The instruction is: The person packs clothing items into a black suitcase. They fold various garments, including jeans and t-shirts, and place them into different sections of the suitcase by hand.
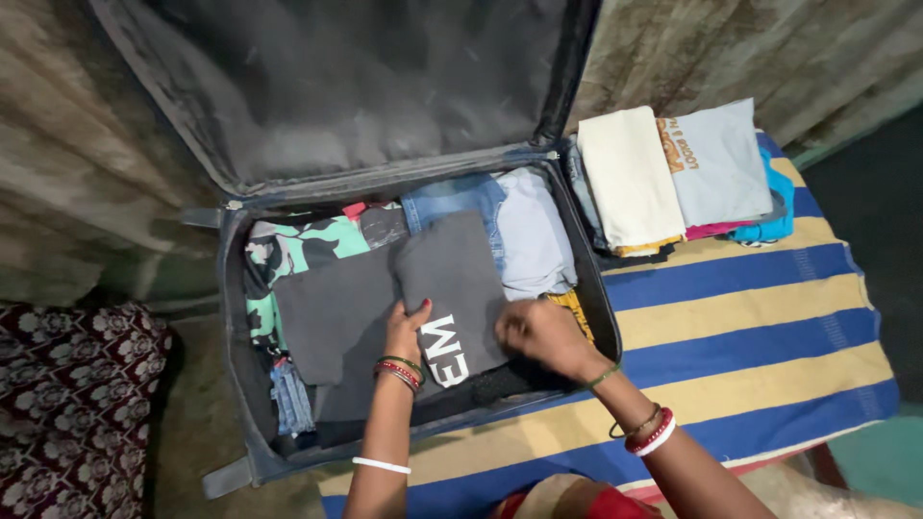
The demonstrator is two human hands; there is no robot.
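Open suitcase (586, 288) on a striped mat (750, 317), lid propped against the wall so the interior is accessible. Left hand (404, 332) lies flat, fingers extended, pressing a folded dark grey garment (452, 288) onto the packed clothes. Right hand (538, 332) is curled at the garment's right edge; whether it grips cloth cannot be told. Folded stack (673, 173) waits right. Lower layers are hidden.

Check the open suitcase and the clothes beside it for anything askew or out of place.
Nothing stands out. Folded clothes lie flat in the suitcase; both hands, left hand and right hand, rest on a grey folded garment. The stack of folded clothes sits tidy on the striped cloth.
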